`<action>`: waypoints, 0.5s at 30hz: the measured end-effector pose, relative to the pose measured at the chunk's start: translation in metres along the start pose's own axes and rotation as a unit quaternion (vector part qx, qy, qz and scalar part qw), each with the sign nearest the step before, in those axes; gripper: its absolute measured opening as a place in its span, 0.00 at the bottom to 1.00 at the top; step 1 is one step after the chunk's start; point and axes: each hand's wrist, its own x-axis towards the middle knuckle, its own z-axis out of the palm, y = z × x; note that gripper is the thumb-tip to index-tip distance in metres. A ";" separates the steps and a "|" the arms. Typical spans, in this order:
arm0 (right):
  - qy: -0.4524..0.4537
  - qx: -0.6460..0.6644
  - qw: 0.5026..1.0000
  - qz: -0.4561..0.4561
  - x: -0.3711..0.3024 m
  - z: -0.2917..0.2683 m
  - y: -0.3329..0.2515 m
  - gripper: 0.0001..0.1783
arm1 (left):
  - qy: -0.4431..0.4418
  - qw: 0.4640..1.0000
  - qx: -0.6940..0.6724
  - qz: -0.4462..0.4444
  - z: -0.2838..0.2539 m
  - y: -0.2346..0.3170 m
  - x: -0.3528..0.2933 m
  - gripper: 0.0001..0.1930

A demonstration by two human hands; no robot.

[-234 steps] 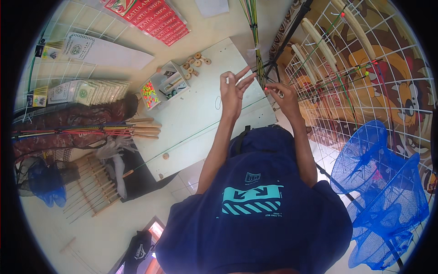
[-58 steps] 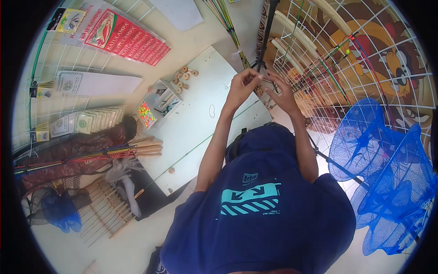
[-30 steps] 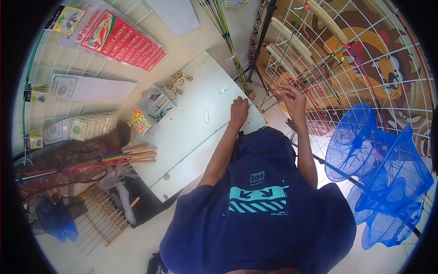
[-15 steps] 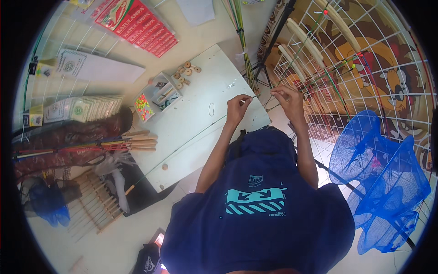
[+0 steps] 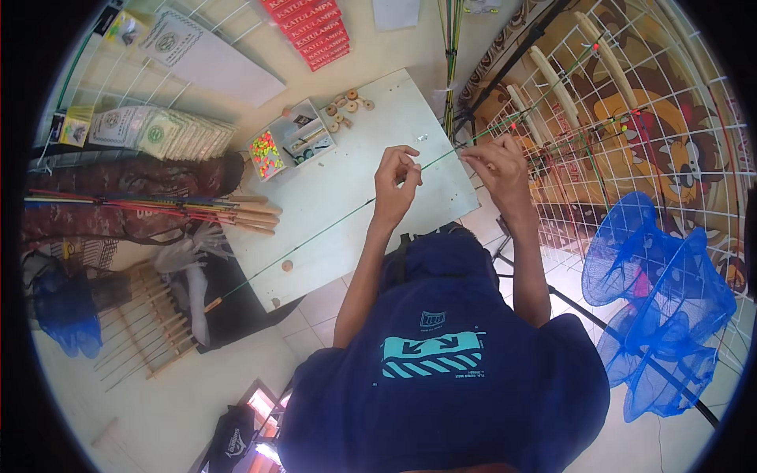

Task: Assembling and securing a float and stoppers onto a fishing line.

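Observation:
A thin green fishing rod (image 5: pixel 315 235) slants across the white table, its light wooden handle (image 5: pixel 213 305) past the near left edge. My left hand (image 5: pixel 397 185) is closed over the table, with the rod emerging at its fingertips. Across a short gap, my right hand (image 5: pixel 500 167) is raised beyond the table's right edge, thumb and fingers pinched together. Whatever lies in that pinch is too fine to make out. The rod's thin tip section runs on past the right fingers towards the wire grid.
On the white table (image 5: pixel 347 169) are a divided box (image 5: pixel 322 135) with bright beads and several wooden spools (image 5: pixel 344 107). Bundled rods (image 5: pixel 197 206) lie to the left. A white wire grid (image 5: pixel 631 150) holding rods and blue nets (image 5: pixel 662 307) stand on the right.
The view has shifted. My left hand has moved left over the table, and the gap between my hands is slightly wider. A thin loop on the table is no longer in sight.

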 end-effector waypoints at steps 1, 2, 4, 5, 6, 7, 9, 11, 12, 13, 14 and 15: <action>0.000 -0.002 1.000 -0.002 0.000 0.002 -0.005 0.06 | 0.001 1.000 -0.002 0.002 -0.004 0.007 -0.003 0.06; 0.011 -0.013 1.000 -0.022 0.001 0.005 -0.011 0.07 | -0.002 1.000 -0.011 0.008 -0.006 0.013 -0.005 0.05; 0.020 -0.026 0.998 -0.045 0.001 0.009 -0.023 0.08 | -0.004 1.000 -0.022 0.017 -0.013 0.019 -0.009 0.05; 0.020 -0.028 0.998 -0.047 0.000 0.011 -0.027 0.08 | -0.023 0.998 -0.048 0.033 -0.017 0.021 -0.010 0.05; 0.029 0.000 0.999 -0.044 -0.001 0.014 -0.031 0.08 | -0.043 0.995 -0.075 0.048 -0.020 0.022 -0.011 0.05; 0.037 0.027 0.998 -0.043 -0.001 0.015 -0.035 0.08 | -0.042 0.995 -0.078 0.051 -0.023 0.023 -0.011 0.05; 0.045 0.023 0.998 -0.040 0.001 0.009 -0.045 0.08 | -0.086 0.990 -0.094 0.062 -0.031 0.025 -0.011 0.06; 0.048 0.021 0.998 -0.031 -0.001 0.003 -0.055 0.08 | -0.094 0.990 -0.087 0.058 -0.036 0.029 -0.012 0.06; 0.056 0.021 0.997 -0.039 -0.002 -0.001 -0.056 0.08 | -0.102 0.990 -0.076 0.055 -0.037 0.032 -0.012 0.07; 0.065 0.023 0.996 -0.049 0.000 -0.004 -0.059 0.09 | -0.102 0.990 -0.078 0.057 -0.037 0.035 -0.012 0.07; 0.063 0.018 0.997 -0.049 0.001 -0.009 -0.068 0.09 | -0.097 0.990 -0.088 0.054 -0.036 0.037 -0.013 0.07; 0.064 0.016 0.997 -0.051 0.002 -0.013 -0.075 0.09 | -0.092 0.990 -0.098 0.051 -0.035 0.038 -0.014 0.07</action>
